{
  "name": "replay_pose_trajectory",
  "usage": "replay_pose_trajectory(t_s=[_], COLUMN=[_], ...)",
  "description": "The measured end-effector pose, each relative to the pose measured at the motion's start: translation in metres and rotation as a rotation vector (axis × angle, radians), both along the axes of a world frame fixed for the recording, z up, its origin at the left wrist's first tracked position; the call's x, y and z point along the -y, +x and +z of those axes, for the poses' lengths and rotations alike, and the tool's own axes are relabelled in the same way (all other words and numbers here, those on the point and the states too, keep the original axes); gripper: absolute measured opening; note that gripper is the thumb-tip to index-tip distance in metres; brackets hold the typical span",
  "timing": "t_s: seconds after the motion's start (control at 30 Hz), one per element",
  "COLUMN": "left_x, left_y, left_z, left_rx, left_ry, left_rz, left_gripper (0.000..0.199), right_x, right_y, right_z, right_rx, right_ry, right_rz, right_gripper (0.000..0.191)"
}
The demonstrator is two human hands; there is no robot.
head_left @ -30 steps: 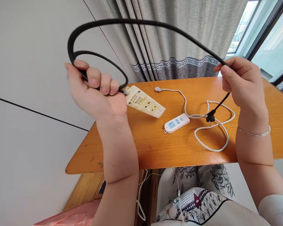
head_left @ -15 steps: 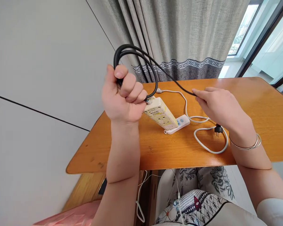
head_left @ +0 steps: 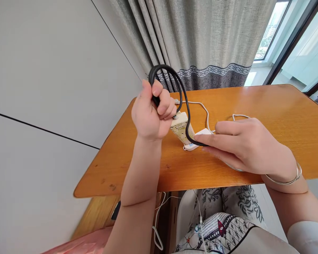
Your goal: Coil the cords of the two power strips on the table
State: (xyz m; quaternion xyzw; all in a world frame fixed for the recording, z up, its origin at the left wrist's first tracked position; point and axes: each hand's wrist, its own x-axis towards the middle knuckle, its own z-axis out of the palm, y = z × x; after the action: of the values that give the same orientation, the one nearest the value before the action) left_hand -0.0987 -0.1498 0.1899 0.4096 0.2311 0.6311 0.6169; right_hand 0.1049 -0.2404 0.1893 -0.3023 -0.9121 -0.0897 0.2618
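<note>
My left hand (head_left: 155,113) is closed round loops of a black power cord (head_left: 185,95), raised above the table. The cord enters the top of a yellowed power strip (head_left: 180,127), which hangs tilted below that hand. Lower right, my right hand (head_left: 241,144) pinches the cord's free run between thumb and fingers. Behind the yellowed strip, a white power strip (head_left: 204,132) lies on the tabletop, partly covered by it and by my right fingertips. Its white cord (head_left: 201,104) curves across the wood, partly hidden by my right hand. The black cord's plug is out of sight.
The wooden table (head_left: 275,106) has rounded corners, its near edge just before my lap. A grey wall (head_left: 42,70) stands at the left and a grey curtain (head_left: 209,35) hangs behind. White cables (head_left: 156,233) dangle under the table.
My left hand has moved right and slightly down with the coiled cord. My right hand has come nearer, left and down, bringing the cord's run into a slack bend.
</note>
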Motion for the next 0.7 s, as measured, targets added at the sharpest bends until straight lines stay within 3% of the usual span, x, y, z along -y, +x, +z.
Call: replay_pose_trajectory(t_s=[0.17, 0.3, 0.43, 0.53, 0.63, 0.7], left_x=[0.012, 0.019, 0.032, 0.042, 0.046, 0.043], left_y=[0.009, 0.01, 0.008, 0.008, 0.01, 0.012], left_z=[-0.003, -0.009, -0.015, -0.014, -0.01, -0.007], left_rx=[-0.15, -0.249, -0.261, -0.232, -0.215, -0.191], left_ry=[0.124, 0.225, 0.222, 0.132, -0.044, -0.133], left_rz=[-0.125, -0.296, -0.58, -0.735, -0.747, -0.738], left_gripper=[0.054, 0.051, 0.044, 0.037, 0.038, 0.041], right_x=[0.001, 0.002, -0.003, -0.015, -0.032, -0.043], right_y=[0.001, 0.0, -0.002, -0.004, -0.005, -0.004], right_z=[0.004, 0.005, 0.006, 0.004, -0.001, -0.005], right_rx=[-0.3, -0.478, -0.586, -0.68, -0.685, -0.629], right_ry=[-0.068, -0.086, -0.037, 0.019, 0.044, -0.034], right_rz=[0.159, 0.075, 0.0, -0.041, -0.082, -0.087], right_gripper=[0.026, 0.025, 0.023, 0.019, 0.023, 0.029])
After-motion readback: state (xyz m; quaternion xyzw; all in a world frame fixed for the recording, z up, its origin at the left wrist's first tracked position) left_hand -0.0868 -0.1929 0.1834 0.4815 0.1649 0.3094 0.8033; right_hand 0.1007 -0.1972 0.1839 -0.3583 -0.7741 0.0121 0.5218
